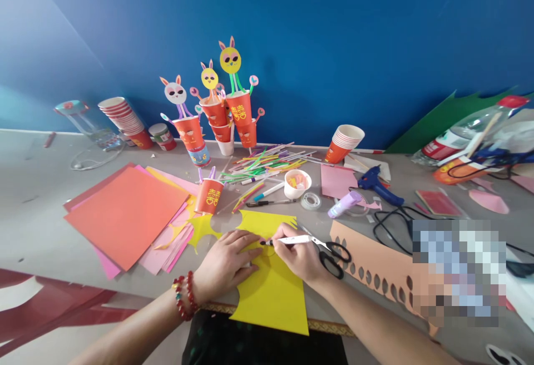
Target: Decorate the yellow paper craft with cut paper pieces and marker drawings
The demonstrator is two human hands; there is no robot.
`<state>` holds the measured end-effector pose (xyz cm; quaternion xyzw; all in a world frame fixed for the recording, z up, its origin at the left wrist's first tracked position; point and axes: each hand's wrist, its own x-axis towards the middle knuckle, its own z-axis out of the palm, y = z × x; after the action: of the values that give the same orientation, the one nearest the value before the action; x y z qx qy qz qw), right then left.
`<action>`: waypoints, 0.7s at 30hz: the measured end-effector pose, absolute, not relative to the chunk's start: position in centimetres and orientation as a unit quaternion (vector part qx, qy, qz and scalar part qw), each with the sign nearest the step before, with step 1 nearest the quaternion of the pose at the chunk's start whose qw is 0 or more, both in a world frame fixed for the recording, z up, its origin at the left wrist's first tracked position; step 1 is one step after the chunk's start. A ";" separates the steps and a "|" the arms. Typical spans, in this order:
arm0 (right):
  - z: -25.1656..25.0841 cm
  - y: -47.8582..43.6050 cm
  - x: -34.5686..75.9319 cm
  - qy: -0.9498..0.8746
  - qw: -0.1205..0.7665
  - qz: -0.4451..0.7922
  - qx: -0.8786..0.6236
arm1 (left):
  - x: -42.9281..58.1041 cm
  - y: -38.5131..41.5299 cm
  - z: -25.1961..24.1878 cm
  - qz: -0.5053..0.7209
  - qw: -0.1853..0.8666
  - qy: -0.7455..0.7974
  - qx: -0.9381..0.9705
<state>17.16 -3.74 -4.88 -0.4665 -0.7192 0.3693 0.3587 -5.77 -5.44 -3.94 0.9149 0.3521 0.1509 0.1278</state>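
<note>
With the right hand's (302, 256) grip around a white marker (295, 239), the left hand (231, 256), fingers extended, should press the yellow sheet (271, 298) firmly against the desk (33, 203), since its near end overhangs the edge.

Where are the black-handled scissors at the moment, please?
In the head view, the scissors lie right of centre, just beside the right hand, between it and the peach paper with cut-out holes.

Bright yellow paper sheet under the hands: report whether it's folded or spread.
Spread: the bright yellow paper sheet lies open beneath the left hand, no fold showing, its near end jutting past the grey tabletop.
</note>
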 end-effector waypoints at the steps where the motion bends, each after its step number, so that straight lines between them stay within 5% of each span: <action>1: -4.9 -3.7 17.2 -0.721 0.356 0.368 -0.467 | -5.8 -5.4 -3.9 0.153 0.128 0.352 0.915; 21: -4.7 -3.7 17.1 -0.725 0.349 0.360 -0.472 | -5.8 -5.4 -3.9 0.155 0.128 0.350 0.915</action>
<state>17.14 -3.66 -4.71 -0.4719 -0.7253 0.3598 0.3490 -5.79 -5.42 -3.92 0.9151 0.3495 0.1549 0.1279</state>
